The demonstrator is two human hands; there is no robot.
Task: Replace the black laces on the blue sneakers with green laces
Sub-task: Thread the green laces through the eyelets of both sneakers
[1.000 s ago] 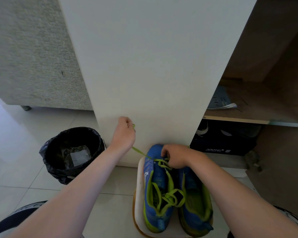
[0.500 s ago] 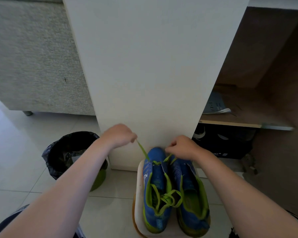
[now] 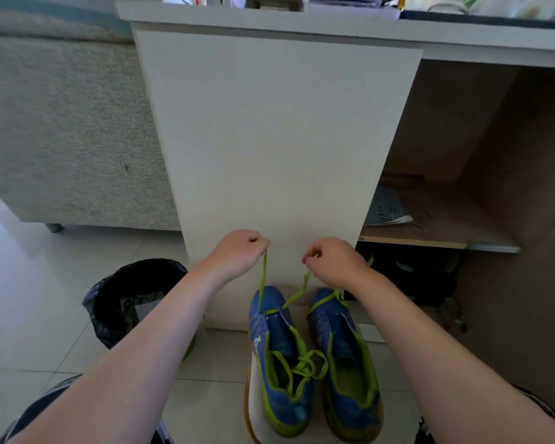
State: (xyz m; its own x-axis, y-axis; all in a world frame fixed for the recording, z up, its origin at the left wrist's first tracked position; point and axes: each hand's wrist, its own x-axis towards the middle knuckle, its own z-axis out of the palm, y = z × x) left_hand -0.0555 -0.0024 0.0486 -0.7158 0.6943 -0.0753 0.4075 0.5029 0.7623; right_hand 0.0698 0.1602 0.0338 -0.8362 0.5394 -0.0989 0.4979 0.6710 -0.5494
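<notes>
The green lace [image 3: 262, 277] crosses the toe end of the left blue sneaker [image 3: 277, 344], and both its ends run up and away from that toe. The left hand [image 3: 237, 254] is above-left of the toe and the right hand [image 3: 334, 265] above-right, each with curled fingers [image 3: 259, 241] pinching one end. Both seem equally near, so either could start the next crossing heelward.

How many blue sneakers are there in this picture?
2. The left sneaker stands below the left hand; the right sneaker stands beside it, below the right hand. No others show.
</notes>
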